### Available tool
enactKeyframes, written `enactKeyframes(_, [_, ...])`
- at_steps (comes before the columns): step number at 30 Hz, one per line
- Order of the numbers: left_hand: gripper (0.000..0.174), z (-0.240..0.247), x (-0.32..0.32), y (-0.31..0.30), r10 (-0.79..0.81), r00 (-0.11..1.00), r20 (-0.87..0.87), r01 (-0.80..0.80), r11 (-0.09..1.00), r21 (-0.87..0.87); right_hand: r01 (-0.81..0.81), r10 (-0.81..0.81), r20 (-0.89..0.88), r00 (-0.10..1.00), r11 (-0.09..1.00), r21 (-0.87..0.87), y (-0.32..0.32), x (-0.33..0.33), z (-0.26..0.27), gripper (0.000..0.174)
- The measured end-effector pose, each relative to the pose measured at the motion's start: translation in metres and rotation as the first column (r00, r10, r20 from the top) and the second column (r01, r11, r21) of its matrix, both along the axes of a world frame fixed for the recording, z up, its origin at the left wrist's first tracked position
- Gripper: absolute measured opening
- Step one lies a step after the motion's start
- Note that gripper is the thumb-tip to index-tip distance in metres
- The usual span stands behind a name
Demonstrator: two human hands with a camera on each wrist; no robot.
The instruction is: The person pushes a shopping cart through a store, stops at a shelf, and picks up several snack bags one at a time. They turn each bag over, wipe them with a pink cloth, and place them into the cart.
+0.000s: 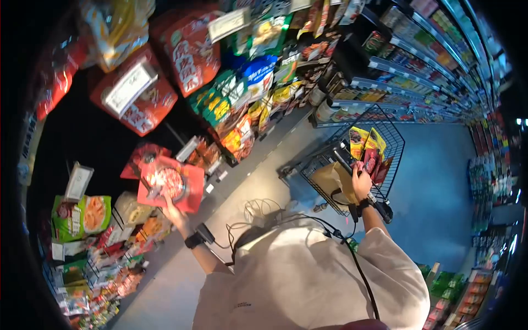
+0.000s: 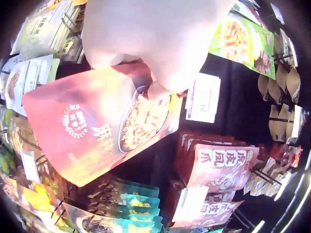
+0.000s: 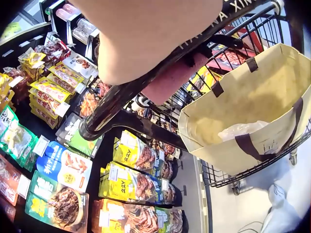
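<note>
In the head view my left hand [image 1: 175,213] holds a red snack pouch [image 1: 192,190] in front of the left-hand rack. The left wrist view shows the fingers gripping one edge of that pouch [image 2: 73,131], whose front carries a picture of a bowl of food. My right hand [image 1: 361,184] is on the black handle of the shopping cart. In the right wrist view the hand [image 3: 141,43] lies over the handle [image 3: 107,109], its fingers mostly hidden. A tan carrier bag [image 3: 214,121] stands in the cart, with yellow packets [image 1: 358,142] and red packets beyond it.
Red hanging pouches [image 2: 221,165] with price tags fill the rack on my left, beside green [image 1: 217,99] and blue packs [image 1: 258,74]. A green pouch [image 1: 99,214] hangs lower down. The wire cart [image 1: 397,159] stands on the blue-lit aisle floor [image 1: 440,181], with more shelving beyond.
</note>
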State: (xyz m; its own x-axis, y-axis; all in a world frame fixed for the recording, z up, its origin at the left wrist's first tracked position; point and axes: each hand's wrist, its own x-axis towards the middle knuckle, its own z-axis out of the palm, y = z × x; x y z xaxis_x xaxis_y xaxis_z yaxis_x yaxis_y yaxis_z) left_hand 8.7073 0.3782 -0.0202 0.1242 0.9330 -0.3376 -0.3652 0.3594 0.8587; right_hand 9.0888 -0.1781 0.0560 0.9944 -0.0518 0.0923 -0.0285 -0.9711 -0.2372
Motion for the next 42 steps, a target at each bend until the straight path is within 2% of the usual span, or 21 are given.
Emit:
enactKeyframes(3, [0.047, 0.004, -0.004, -0.003, 0.019, 0.998, -0.053, -0.016, 0.997, 0.073, -0.007, 0.007, 0.089, 0.996, 1.0, -0.007, 0.005, 0.005, -0.009, 0.058])
enactKeyframes(5, [0.045, 0.053, 0.015, -0.034, 0.108, 0.97, -0.218, -0.08, 0.988, 0.132, -0.033, 0.033, 0.103, 0.994, 0.999, -0.007, 0.0, -0.002, -0.004, 0.057])
enactKeyframes(7, [0.054, 0.05, 0.018, -0.043, 0.034, 0.982, -0.188, -0.02, 0.997, 0.075, -0.028, 0.034, 0.104, 0.994, 0.998, -0.06, -0.007, 0.0, -0.011, 0.056])
enactKeyframes(9, [0.054, 0.075, 0.039, -0.058, 0.052, 0.96, -0.275, -0.029, 0.996, 0.089, -0.041, 0.039, 0.084, 0.996, 0.999, 0.023, -0.007, 0.001, -0.004, 0.053])
enactKeyframes(12, [0.053, 0.07, 0.048, -0.056, 0.051, 0.965, -0.258, -0.001, 0.981, 0.192, -0.081, 0.069, 0.116, 0.991, 0.992, 0.098, 0.001, -0.007, 0.013, 0.05])
enactKeyframes(13, [0.053, 0.077, 0.048, -0.058, 0.045, 0.967, -0.252, -0.003, 0.987, 0.163, -0.101, 0.086, 0.134, 0.987, 0.989, 0.11, -0.001, -0.009, 0.014, 0.049])
enactKeyframes(16, [0.056, 0.139, 0.067, -0.094, 0.095, 0.99, -0.102, -0.106, 0.989, -0.106, -0.094, 0.081, 0.178, 0.981, 0.993, 0.067, -0.006, -0.005, 0.006, 0.047])
enactKeyframes(18, [0.056, 0.108, 0.051, -0.09, 0.028, 0.999, 0.045, -0.023, 0.995, -0.094, -0.155, 0.125, 0.173, 0.977, 0.973, 0.171, -0.009, -0.002, 0.004, 0.049])
enactKeyframes(20, [0.053, 0.092, 0.039, -0.102, -0.019, 0.99, 0.137, 0.036, 0.992, -0.124, -0.162, 0.135, 0.188, 0.973, 0.977, 0.14, -0.014, -0.002, 0.001, 0.049])
enactKeyframes(21, [0.05, 0.093, 0.042, -0.111, -0.035, 0.985, 0.167, 0.061, 0.986, -0.152, -0.21, 0.184, 0.146, 0.972, 0.96, 0.183, -0.02, 0.003, 0.004, 0.049])
enactKeyframes(22, [0.047, 0.095, 0.038, -0.121, -0.053, 0.982, 0.182, 0.086, 0.981, -0.175, -0.152, 0.155, 0.011, 0.988, 0.948, 0.28, -0.024, 0.003, 0.006, 0.051])
enactKeyframes(25, [0.047, 0.092, 0.055, -0.134, -0.068, 0.99, 0.121, 0.072, 0.997, -0.031, -0.121, 0.229, -0.099, 0.968, 0.779, 0.616, -0.034, 0.021, -0.003, 0.053])
enactKeyframes(28, [0.045, 0.13, 0.097, -0.182, -0.107, 0.994, -0.029, 0.109, 0.992, 0.06, -0.357, 0.374, 0.143, 0.916, 0.601, 0.715, -0.04, 0.045, 0.004, 0.052])
enactKeyframes(30, [0.04, 0.15, 0.124, -0.216, -0.155, 0.988, -0.008, 0.155, 0.985, 0.078, -0.382, 0.434, 0.154, 0.888, 0.509, 0.771, -0.031, 0.055, 0.041, 0.049])
enactKeyframes(32, [0.044, 0.178, 0.154, -0.259, -0.297, 0.955, 0.007, 0.289, 0.935, 0.204, -0.369, 0.48, 0.155, 0.864, 0.393, 0.842, -0.015, 0.06, 0.066, 0.046])
enactKeyframes(34, [0.049, 0.191, 0.181, -0.289, -0.411, 0.911, -0.041, 0.407, 0.878, 0.25, -0.421, 0.51, 0.216, 0.833, 0.329, 0.845, 0.005, 0.051, 0.108, 0.046])
enactKeyframes(36, [0.053, 0.228, 0.211, -0.337, -0.539, 0.837, -0.095, 0.541, 0.789, 0.292, -0.578, 0.559, 0.422, 0.714, 0.13, 0.805, 0.021, 0.038, 0.143, 0.043])
enactKeyframes(38, [0.051, 0.251, 0.235, -0.376, -0.64, 0.755, -0.146, 0.651, 0.703, 0.286, -0.703, 0.605, 0.552, 0.574, 0.017, 0.711, 0.032, 0.018, 0.161, 0.046])
enactKeyframes(40, [0.054, 0.248, 0.253, -0.39, -0.68, 0.659, -0.32, 0.752, 0.585, 0.304, -0.685, 0.642, 0.619, 0.452, -0.194, 0.702, 0.04, -0.014, 0.169, 0.055])
enactKeyframes(41, [0.057, 0.242, 0.257, -0.396, -0.663, 0.665, -0.345, 0.743, 0.536, 0.401, -0.88, 0.79, 0.543, 0.285, -0.009, 0.475, 0.027, -0.024, 0.182, 0.061])
enactKeyframes(42, [0.057, 0.245, 0.26, -0.405, -0.689, 0.688, -0.227, 0.709, 0.571, 0.414, -0.909, 0.81, 0.545, 0.217, -0.037, 0.416, 0.023, -0.026, 0.183, 0.062])
